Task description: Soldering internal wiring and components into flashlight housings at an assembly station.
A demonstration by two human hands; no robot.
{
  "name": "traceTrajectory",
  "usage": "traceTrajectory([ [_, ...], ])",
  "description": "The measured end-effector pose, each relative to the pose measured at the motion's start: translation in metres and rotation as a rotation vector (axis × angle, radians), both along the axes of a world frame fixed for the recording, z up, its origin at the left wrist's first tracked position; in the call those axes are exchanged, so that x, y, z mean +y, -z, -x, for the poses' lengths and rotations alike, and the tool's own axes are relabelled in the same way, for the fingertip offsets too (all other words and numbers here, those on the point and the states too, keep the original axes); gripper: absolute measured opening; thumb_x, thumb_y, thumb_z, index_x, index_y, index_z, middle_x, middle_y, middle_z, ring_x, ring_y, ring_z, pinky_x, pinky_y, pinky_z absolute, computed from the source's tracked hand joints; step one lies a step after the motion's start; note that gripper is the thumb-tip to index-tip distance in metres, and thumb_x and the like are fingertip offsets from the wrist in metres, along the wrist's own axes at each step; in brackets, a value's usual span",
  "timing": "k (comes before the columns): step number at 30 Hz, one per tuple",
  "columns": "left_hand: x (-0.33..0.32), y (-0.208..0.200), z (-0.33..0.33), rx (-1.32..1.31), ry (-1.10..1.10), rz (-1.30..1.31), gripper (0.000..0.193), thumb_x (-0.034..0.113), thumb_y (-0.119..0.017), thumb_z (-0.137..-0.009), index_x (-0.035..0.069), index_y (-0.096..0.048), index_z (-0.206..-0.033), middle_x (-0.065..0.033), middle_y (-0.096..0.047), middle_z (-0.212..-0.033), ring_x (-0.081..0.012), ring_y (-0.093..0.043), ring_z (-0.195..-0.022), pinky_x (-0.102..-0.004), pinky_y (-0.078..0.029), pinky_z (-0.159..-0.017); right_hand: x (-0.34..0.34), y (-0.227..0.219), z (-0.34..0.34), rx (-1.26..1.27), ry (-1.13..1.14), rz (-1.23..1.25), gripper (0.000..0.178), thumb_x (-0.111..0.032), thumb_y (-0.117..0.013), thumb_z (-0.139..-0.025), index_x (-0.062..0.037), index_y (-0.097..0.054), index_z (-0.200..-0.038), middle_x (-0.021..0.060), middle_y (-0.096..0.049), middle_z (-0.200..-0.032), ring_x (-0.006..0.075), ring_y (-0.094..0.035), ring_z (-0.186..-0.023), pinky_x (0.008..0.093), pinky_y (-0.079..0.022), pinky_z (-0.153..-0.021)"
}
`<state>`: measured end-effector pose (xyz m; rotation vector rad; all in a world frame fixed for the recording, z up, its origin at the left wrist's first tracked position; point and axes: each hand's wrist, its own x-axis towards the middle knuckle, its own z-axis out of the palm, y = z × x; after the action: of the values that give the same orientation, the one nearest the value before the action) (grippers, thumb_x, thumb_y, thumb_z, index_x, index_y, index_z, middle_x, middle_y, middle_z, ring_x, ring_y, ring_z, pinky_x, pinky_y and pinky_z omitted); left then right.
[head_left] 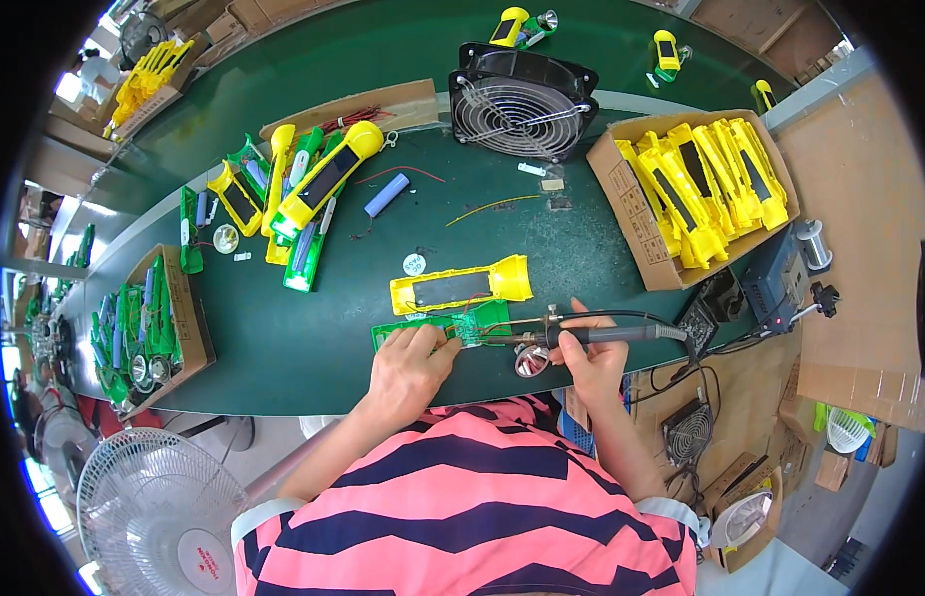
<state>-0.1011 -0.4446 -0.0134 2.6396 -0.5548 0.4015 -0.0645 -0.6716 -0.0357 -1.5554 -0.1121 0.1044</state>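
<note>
Lower centre: closed left hand (413,366) should steady the circuit board (467,328); right hand (595,364), gripping the soldering iron (636,334), should dab briefly.

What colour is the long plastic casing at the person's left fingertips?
Bright green; the long plastic casing shows best in the head view.

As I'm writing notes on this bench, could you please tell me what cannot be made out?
All in the head view:
- Whatever the left fingertips hold: hidden by the left hand.
- Whether the iron touches the board: too small.
- The lowest yellow shells: hidden by upper ones and the box.
- The white fan's base: cut off by the lower edge.
</note>
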Motion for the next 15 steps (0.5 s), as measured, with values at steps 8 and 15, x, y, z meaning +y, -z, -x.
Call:
traceTrajectory([
  [8,0.0,-0.002,-0.001,0.006,0.001,0.039,0.016,0.003,-0.062,-0.062,0.006,-0.061,-0.078,-0.0037,-0.048,-0.07,-0.0177,-0.052,-0.062,-0.0306,-0.042,-0.056,0.009,-0.006,0.0,0.206,0.049,-0.135,0.013,0.0,-0.058,-0.076,0.0019,-0.051,-0.088,0.0031,-0.058,-0.064,0.0099,-0.06,-0.058,0.0373,-0.027,-0.1],
  [15,0.0,-0.003,-0.001,0.018,-0.009,0.047,0.016,0.003,-0.062,-0.062,0.006,-0.061,-0.078,-0.0034,-0.048,-0.07,-0.0176,-0.052,-0.062,-0.0305,-0.042,-0.056,0.005,0.005,0.0,0.074,-0.02,-0.034,0.014,0.0,-0.057,-0.077,0.0043,-0.05,-0.089,0.0154,-0.051,-0.091,0.0125,-0.06,-0.058,0.0294,-0.039,-0.077],
])
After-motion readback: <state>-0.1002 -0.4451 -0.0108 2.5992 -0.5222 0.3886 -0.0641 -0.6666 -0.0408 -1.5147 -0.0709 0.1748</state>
